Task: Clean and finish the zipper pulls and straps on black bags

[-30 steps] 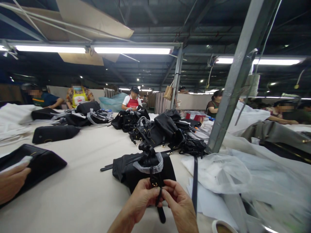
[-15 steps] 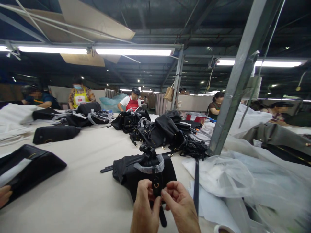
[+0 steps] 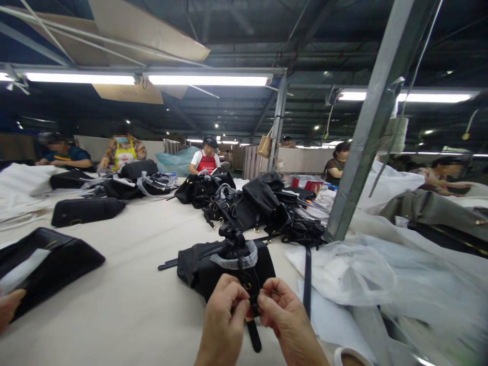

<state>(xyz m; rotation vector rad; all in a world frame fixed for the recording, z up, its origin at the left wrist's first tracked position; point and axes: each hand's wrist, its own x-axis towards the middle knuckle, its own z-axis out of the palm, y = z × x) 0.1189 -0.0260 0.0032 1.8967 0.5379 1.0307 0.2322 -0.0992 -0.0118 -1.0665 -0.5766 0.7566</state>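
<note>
Bag (image 3: 204,269), black, on the counter (image 3: 133,305) directly in front of the wearer, its place unchanged from half a second earlier. Compared with that frame, the fingers of the left hand (image 3: 225,310) have curled inward, and a small reddish patch now shows below the fingertips. Both the left and the right hand (image 3: 284,312) have a pinching grip on the buckled strap (image 3: 245,277); the exact part held is hidden by the fingers. A round-ended strap (image 3: 254,339) hangs below them. At far left, a co-worker's hand (image 3: 10,307) reaches slightly farther into view beside a second black bag (image 3: 72,264). Beyond lies a heap of black bags (image 3: 263,201). To the right, a metal post (image 3: 366,127) blocks part of the background, with white plastic sheeting (image 3: 351,274) near its foot and a cup (image 3: 339,353) at the lower edge.
</note>
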